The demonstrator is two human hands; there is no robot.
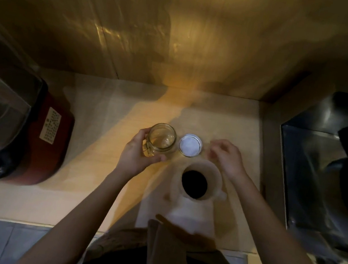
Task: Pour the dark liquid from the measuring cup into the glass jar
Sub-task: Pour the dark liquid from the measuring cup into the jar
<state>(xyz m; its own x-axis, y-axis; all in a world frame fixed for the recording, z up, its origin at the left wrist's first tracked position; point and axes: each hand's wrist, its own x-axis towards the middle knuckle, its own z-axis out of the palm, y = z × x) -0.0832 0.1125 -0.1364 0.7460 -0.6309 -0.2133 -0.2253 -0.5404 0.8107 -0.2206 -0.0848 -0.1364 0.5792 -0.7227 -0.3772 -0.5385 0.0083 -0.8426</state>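
Note:
An empty clear glass jar (161, 140) stands open on the wooden counter, and my left hand (139, 153) is wrapped around its left and near side. Its white lid (190, 145) lies flat just to the right of it. A pale translucent measuring cup (200, 183) with dark liquid inside stands in front of the lid, its handle stub pointing right. My right hand (226, 158) hovers just beyond the cup's far right rim, fingers loosely curled and holding nothing. It looks blurred.
A red-based blender (36, 130) with a clear jug fills the left side of the counter (89, 186). A dark metal appliance (327, 177) stands on the right. A wooden wall backs the counter. A brown cloth (171, 247) hangs over the near edge.

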